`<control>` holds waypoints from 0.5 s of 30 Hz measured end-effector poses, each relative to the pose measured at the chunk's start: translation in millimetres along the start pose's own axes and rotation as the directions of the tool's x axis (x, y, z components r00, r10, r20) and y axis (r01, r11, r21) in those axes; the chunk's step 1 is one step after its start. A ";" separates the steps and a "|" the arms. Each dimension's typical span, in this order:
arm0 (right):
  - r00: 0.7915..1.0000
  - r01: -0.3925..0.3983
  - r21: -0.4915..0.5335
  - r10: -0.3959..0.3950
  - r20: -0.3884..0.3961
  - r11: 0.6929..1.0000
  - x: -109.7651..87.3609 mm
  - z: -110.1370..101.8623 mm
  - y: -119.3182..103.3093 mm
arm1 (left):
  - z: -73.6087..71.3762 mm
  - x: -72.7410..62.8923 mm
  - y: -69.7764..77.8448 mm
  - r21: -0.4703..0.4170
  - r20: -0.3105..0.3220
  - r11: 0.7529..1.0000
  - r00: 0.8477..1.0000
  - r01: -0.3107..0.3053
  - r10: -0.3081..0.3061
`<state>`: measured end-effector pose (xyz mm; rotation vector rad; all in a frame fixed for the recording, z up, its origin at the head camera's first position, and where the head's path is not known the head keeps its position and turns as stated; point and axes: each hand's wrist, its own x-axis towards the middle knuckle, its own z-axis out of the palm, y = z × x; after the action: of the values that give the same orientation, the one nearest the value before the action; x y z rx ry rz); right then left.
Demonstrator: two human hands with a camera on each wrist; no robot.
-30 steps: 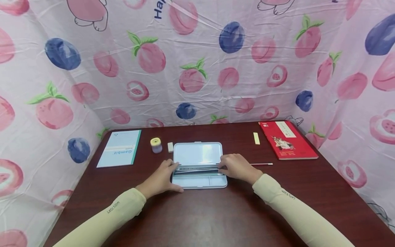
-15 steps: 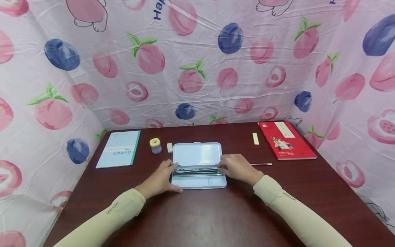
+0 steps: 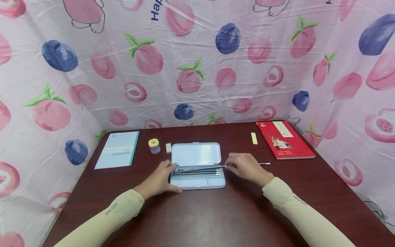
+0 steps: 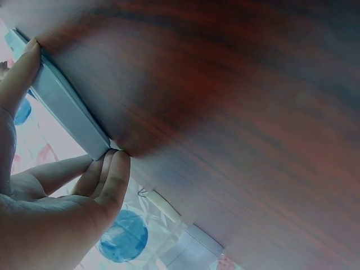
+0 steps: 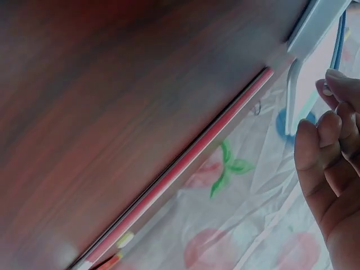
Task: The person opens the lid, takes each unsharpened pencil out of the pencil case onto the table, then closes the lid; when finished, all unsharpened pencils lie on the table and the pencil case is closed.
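A pale blue pencil case [image 3: 197, 184] lies with its lid up, several dark pencils [image 3: 213, 172] in its long compartment. My left hand [image 3: 158, 178] grips the case's left end, thumb at the front corner and fingers toward the back; the left wrist view shows the case wall [image 4: 67, 107] between them. Past the right end, my right hand [image 3: 245, 167] pinches the end of one dark pencil [image 3: 203, 168], which slants above the others. In the right wrist view this pencil [image 5: 341, 42] runs from my fingertips [image 5: 336, 74]. Behind that hand a red pencil [image 3: 264, 164] lies on the table.
A white eraser [image 3: 168, 148] and a yellow-topped small jar [image 3: 154, 146] stand left of the lid. Farther left is a light blue notebook [image 3: 117, 151]. At the right lie a yellow strip [image 3: 254, 138] and a red book [image 3: 285, 140]. A patterned cloth [image 3: 197, 68] hangs behind the table.
My right hand has moved right, out of the case, drawing one dark pencil up at its right end. My left hand stays on the case. The view has shifted slightly.
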<state>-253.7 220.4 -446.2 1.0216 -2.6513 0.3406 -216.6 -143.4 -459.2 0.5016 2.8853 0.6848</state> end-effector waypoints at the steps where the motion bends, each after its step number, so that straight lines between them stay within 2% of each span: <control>1: 1.000 -0.004 0.007 0.004 -0.004 1.000 -2.7 -1.1 2.7 | 0.2 -0.1 0.1 -0.001 0.001 1.000 1.000 0.001 -0.001; 5: 0.999 -0.037 0.046 0.037 -0.005 0.998 -14.7 -7.2 14.6 | 0.4 -0.5 0.4 -0.008 0.001 1.000 1.000 0.005 -0.005; 15: 0.991 -0.128 0.122 0.122 0.054 0.984 -44.8 -25.1 44.4 | 0.3 -1.6 1.7 -0.007 -0.004 1.000 1.000 0.001 -0.001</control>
<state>-247.8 288.0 -443.3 0.9103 -2.7732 0.5224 -214.6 -142.4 -458.7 0.4988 2.8858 0.6971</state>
